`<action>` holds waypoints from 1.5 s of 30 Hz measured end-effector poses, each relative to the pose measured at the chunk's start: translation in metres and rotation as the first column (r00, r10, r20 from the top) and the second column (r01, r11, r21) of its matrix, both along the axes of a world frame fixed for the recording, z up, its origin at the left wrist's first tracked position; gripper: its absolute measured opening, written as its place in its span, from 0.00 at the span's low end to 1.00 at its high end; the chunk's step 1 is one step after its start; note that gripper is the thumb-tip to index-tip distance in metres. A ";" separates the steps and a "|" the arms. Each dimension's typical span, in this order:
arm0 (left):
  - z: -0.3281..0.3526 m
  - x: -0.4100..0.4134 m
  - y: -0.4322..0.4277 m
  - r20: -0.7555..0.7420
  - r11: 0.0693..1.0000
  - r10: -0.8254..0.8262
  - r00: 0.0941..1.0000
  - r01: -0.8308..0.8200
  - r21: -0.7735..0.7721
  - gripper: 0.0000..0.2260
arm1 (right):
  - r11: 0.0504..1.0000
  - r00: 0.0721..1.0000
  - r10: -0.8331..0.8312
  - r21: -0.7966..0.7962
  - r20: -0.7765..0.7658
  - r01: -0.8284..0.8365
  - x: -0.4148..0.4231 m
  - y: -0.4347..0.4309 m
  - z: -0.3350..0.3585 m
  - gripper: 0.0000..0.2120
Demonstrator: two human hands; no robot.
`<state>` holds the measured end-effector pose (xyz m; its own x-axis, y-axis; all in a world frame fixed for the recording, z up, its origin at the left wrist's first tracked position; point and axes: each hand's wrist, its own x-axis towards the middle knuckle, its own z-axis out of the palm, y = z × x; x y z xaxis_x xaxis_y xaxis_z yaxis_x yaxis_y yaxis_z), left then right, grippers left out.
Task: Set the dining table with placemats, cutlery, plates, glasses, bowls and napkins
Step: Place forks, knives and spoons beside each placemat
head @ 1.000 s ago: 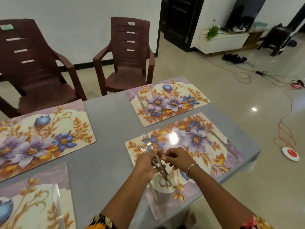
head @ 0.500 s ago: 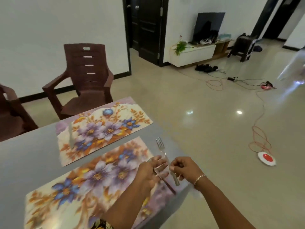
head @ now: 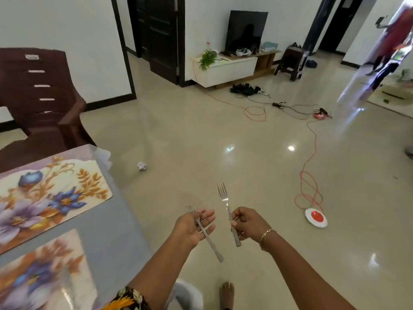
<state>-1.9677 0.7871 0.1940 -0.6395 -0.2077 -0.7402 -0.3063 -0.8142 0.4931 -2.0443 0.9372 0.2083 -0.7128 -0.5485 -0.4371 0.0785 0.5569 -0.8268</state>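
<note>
Fork (head: pixel 212 247) in L hand (head: pixel 192 229) grip, 2nd fork (head: pixel 223 195) in R hand (head: pixel 248 222) grip; 2 placemats (head: pixel 51 193) (head: pixel 40 271).

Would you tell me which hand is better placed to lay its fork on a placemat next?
Left, probably: the left hand, holding a fork, is nearer the placemats than the right hand.
</note>
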 end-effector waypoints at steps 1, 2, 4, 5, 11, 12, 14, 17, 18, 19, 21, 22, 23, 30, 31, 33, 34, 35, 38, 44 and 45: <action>-0.002 -0.018 0.000 -0.004 1.000 0.017 1.000 -0.017 0.010 0.11 | 1.000 1.000 0.008 0.003 -0.001 -0.008 -0.019 0.001 0.001 0.10; -0.005 -0.040 0.001 -0.003 0.999 0.035 0.999 -0.035 0.022 0.11 | 1.000 1.000 0.022 0.009 -0.001 -0.022 -0.042 0.002 0.002 0.10; -0.009 -0.082 0.003 0.013 0.997 0.062 0.998 -0.062 0.035 0.12 | 0.998 0.998 0.056 0.042 0.003 -0.056 -0.084 0.003 0.004 0.10; -0.010 -0.102 0.002 0.021 0.996 0.077 0.997 -0.077 0.035 0.12 | 0.995 0.997 0.077 0.057 0.004 -0.078 -0.104 0.003 0.006 0.11; 0.004 -0.195 -0.007 0.038 0.987 0.161 0.986 -0.160 -0.019 0.10 | 0.986 0.987 0.161 0.047 0.000 -0.161 -0.214 -0.012 0.012 0.10; 0.007 -0.207 -0.012 0.039 0.986 0.167 0.985 -0.166 -0.034 0.10 | 0.984 0.985 0.175 0.039 0.007 -0.175 -0.231 -0.020 0.011 0.10; 0.011 -0.231 -0.023 0.031 0.977 0.210 0.977 -0.208 -0.056 0.09 | 0.976 0.976 0.217 0.028 0.027 -0.218 -0.265 -0.037 0.006 0.09; 0.011 -0.270 -0.046 0.032 0.945 0.320 0.947 -0.317 -0.083 0.09 | 0.950 0.949 0.312 0.012 0.037 -0.313 -0.315 -0.074 0.001 0.10; 0.011 -0.281 -0.053 0.026 0.933 0.351 0.936 -0.348 -0.089 0.09 | 0.938 0.938 0.346 0.010 0.033 -0.347 -0.329 -0.087 0.001 0.10; 0.011 -0.291 -0.062 0.013 0.925 0.370 0.929 -0.367 -0.097 0.09 | 0.926 0.925 0.378 0.000 0.030 -0.378 -0.340 -0.100 0.002 0.11; 0.012 -0.313 -0.079 -0.022 0.903 0.416 0.909 -0.416 -0.110 0.11 | 0.896 0.896 0.444 -0.024 0.021 -0.444 -0.368 -0.129 0.003 0.11; 0.014 -0.325 -0.088 -0.043 0.885 0.450 0.892 -0.452 -0.110 0.12 | 0.876 0.876 0.481 -0.032 0.016 -0.481 -0.384 -0.145 0.005 0.12; 0.017 -0.335 -0.096 -0.054 0.864 0.489 0.871 -0.492 -0.111 0.12 | 0.855 0.856 0.518 -0.034 0.014 -0.517 -0.399 -0.160 0.008 0.12; 0.028 -0.361 -0.159 -0.074 0.669 0.728 0.682 -0.730 -0.141 0.09 | 0.675 0.675 0.738 -0.032 0.023 -0.737 -0.453 -0.277 0.015 0.12; 0.028 -0.360 -0.169 -0.073 0.634 0.759 0.647 -0.760 -0.145 0.09 | 0.648 0.647 0.762 -0.034 0.025 -0.761 -0.452 -0.294 0.015 0.12; 0.022 -0.356 -0.195 -0.078 0.553 0.820 0.567 -0.820 -0.146 0.09 | 0.577 0.576 0.817 -0.034 0.032 -0.816 -0.449 -0.335 0.012 0.11; 0.019 -0.353 -0.209 -0.079 0.513 0.846 0.527 -0.846 -0.144 0.09 | 0.536 0.535 0.844 -0.034 0.034 -0.843 -0.446 -0.358 0.009 0.11; 0.016 -0.348 -0.224 -0.082 0.477 0.868 0.490 -0.868 -0.137 0.09 | 0.498 0.497 0.867 -0.038 0.039 -0.866 -0.442 -0.380 0.006 0.11; 0.006 -0.331 -0.274 -0.100 0.377 0.915 0.391 -0.917 -0.129 0.08 | 0.383 0.382 0.924 -0.044 0.038 -0.923 -0.420 -0.452 0.000 0.11; 0.016 -0.275 -0.382 -0.101 0.160 0.979 0.175 -0.977 -0.142 0.09 | 0.090 0.090 0.996 0.025 0.024 -0.996 -0.353 -0.594 0.004 0.11; 0.018 -0.263 -0.399 -0.104 0.126 0.984 0.143 -0.980 -0.152 0.09 | 0.044 0.045 0.999 0.026 0.017 -0.999 -0.340 -0.618 0.005 0.11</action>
